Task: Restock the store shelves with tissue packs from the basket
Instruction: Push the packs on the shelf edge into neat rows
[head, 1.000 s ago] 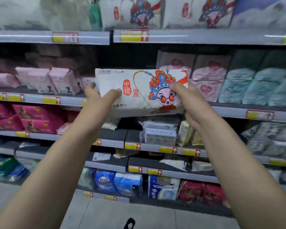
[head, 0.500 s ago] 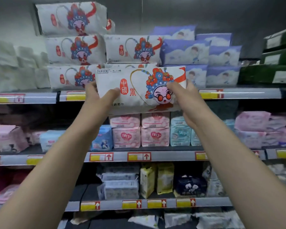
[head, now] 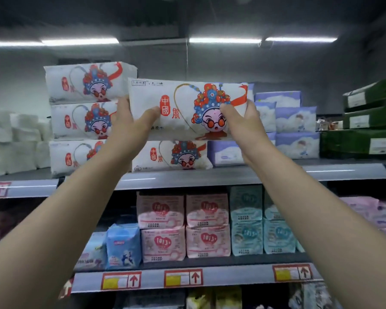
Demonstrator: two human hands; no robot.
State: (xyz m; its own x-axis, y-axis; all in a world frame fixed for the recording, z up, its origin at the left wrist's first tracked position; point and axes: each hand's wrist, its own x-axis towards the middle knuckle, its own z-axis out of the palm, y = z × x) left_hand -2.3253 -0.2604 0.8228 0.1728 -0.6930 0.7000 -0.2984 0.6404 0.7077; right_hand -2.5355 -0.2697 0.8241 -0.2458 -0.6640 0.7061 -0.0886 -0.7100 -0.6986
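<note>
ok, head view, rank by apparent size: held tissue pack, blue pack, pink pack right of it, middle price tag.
1. held tissue pack, nearest the camera.
2. blue pack and pink pack: alike, unranked.
3. middle price tag.

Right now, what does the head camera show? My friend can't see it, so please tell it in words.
The left hand and right hand hold a white tissue pack with a cartoon face up at the top shelf, above one matching pack. A stack of three more stands to its left.
</note>
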